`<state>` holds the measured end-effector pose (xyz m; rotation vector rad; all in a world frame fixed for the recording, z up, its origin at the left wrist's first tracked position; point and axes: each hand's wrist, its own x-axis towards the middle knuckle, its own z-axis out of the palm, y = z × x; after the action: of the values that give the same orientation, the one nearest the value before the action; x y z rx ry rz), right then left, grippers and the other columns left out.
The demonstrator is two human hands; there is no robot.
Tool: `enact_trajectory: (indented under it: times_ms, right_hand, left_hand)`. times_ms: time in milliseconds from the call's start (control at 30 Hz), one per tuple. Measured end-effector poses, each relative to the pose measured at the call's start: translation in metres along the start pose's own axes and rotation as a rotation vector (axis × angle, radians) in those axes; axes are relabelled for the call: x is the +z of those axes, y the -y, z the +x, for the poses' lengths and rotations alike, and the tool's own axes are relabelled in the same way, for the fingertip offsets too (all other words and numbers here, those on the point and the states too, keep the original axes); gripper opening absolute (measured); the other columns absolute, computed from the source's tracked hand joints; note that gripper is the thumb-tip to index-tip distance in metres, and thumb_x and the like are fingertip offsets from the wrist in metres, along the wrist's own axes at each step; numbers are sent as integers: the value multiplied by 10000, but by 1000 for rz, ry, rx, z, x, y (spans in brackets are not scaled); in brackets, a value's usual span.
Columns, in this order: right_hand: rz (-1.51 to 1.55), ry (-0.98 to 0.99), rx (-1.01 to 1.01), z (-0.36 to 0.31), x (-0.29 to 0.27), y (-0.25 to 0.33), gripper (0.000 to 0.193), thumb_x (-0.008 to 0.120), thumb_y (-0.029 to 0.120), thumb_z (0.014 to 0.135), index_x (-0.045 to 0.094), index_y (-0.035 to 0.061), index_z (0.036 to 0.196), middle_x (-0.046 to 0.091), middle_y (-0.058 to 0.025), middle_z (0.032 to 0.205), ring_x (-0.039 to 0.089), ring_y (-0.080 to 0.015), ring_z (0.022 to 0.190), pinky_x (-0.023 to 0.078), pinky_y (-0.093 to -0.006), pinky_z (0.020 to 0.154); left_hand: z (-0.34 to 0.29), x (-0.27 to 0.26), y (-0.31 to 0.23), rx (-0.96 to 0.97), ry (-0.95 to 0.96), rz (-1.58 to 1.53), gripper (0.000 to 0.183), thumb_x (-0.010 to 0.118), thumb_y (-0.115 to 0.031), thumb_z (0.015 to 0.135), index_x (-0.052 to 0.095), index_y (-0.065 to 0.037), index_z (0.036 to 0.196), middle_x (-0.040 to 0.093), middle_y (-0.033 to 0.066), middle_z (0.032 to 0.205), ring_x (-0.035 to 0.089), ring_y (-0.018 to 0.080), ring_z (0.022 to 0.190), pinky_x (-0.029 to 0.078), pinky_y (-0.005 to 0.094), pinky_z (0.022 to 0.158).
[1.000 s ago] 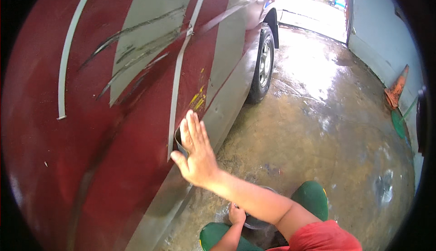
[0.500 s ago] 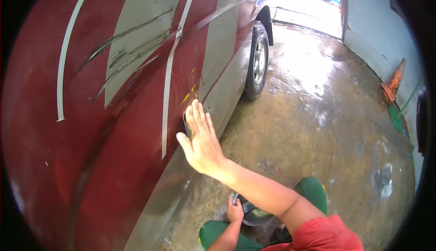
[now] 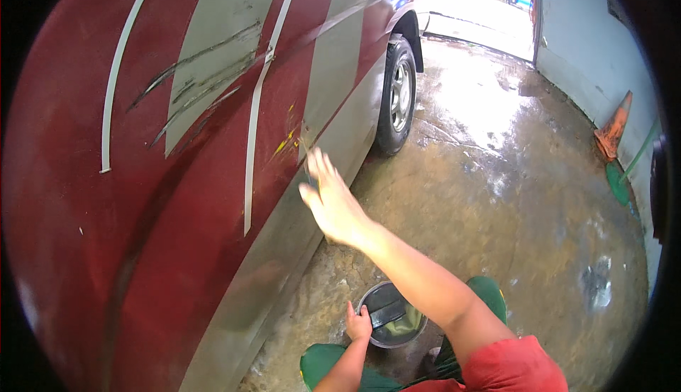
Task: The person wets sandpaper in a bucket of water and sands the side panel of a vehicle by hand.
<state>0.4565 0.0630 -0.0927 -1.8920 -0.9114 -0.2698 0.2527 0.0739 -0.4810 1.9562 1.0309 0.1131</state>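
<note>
My right hand [image 3: 332, 199] lies flat against the red and grey car side panel [image 3: 213, 200], fingers spread, blurred by motion. It presses a small dark pad [image 3: 309, 178] to the grey primer strip, and only the pad's edge shows under the fingers. Yellow marks and dark scratches sit on the panel just left of the hand. Low down, my left hand [image 3: 358, 322] holds the rim of a round metal bowl [image 3: 418, 327] on the floor. The bowl holds water and a dark block [image 3: 388, 312].
The car's front wheel [image 3: 397, 98] stands beyond my right hand. The concrete floor [image 3: 511, 200] is wet and stained. An orange cone [image 3: 614, 127] and a green hose lean by the pale wall on the right. My green-trousered knees flank the bowl.
My right hand has slid with the pad along the panel toward the front wheel. The left hand has stayed at the bowl.
</note>
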Motion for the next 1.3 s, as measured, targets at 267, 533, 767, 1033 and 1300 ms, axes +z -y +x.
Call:
enact_trajectory:
  times_ms: [267,533,767,1033,1300]
  right_hand:
    - [-238,1218,297,-273,15,-168,447,479,298,950,709,-73,1046,694,-335,1091,691,-469,1047,539,-544,884]
    - [-323,1300,221,-325,82,-220,444,476,313,975,755,-3,1116,727,-239,1166,704,-407,1090,548,-511,939]
    - [8,712,702,-237,10,-185,432,519,311,964,689,-55,1118,712,-322,1039,724,-359,1064,560,-491,901]
    - [1669,-73,1156,-223,28,-154,309,683,68,950,590,66,1244,693,-102,1118,708,-286,887,617,-412,777]
    - [1379,405,965,-207,22,-158,345,660,312,1008,624,70,1252,686,-87,1206,669,-223,1074,544,-385,910]
  left_hand:
    - [-48,-7,-37,923,353,621,411,702,-254,882,630,-46,1229,633,180,1109,605,387,1109,493,491,998]
    - [-26,35,-40,185,678,945,376,587,-293,944,708,-146,1269,682,170,1323,675,318,1208,557,462,963]
    - [-77,-24,-59,208,665,591,474,491,-393,1045,614,-52,1351,679,185,1313,677,340,1187,530,477,981]
    - [-30,4,-144,310,-3,-679,565,578,-432,1049,498,16,1385,658,80,1168,636,213,1078,507,376,965]
    - [-9,-73,-228,425,-376,-706,698,543,-149,1035,208,-163,1647,429,169,1517,514,283,1313,432,393,1100]
